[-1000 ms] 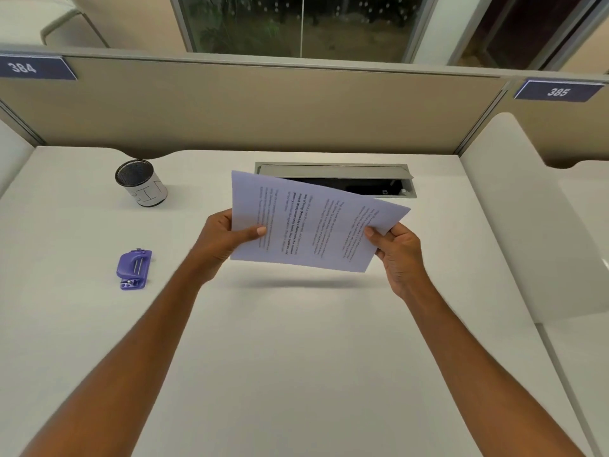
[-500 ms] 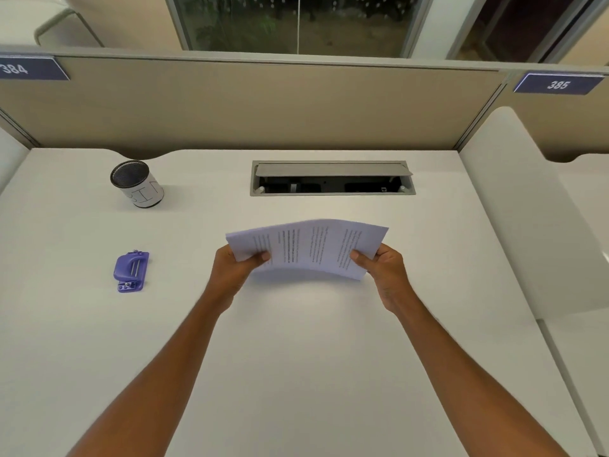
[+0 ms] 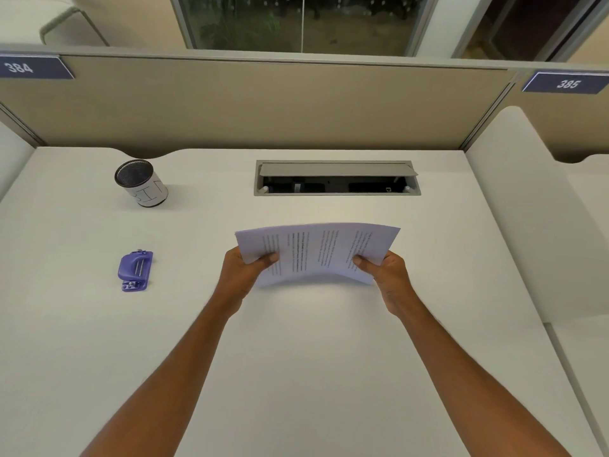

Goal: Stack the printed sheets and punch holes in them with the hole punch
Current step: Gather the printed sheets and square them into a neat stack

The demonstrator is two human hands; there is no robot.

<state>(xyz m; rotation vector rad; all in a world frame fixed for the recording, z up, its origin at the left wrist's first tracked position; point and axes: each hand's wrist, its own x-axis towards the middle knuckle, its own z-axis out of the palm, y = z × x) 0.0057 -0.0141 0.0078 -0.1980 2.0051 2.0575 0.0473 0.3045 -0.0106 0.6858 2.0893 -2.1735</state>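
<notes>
A stack of white printed sheets (image 3: 316,252) stands on its lower long edge on the white desk (image 3: 296,374), bowed upward in the middle. My left hand (image 3: 244,275) grips its left end and my right hand (image 3: 385,275) grips its right end, thumbs on the printed side. A small purple hole punch (image 3: 135,270) lies on the desk to the left of my left hand, apart from the paper.
A black mesh cup (image 3: 141,183) wrapped in paper lettered "BIN" stands at the back left. An open cable hatch (image 3: 336,179) is set into the desk behind the sheets. Beige partitions (image 3: 263,103) close the back, and a white divider (image 3: 527,209) the right.
The sheets came down from a raised, tilted hold to stand on the desk, and both hands lowered with them. The hole punch and cup have not moved.
</notes>
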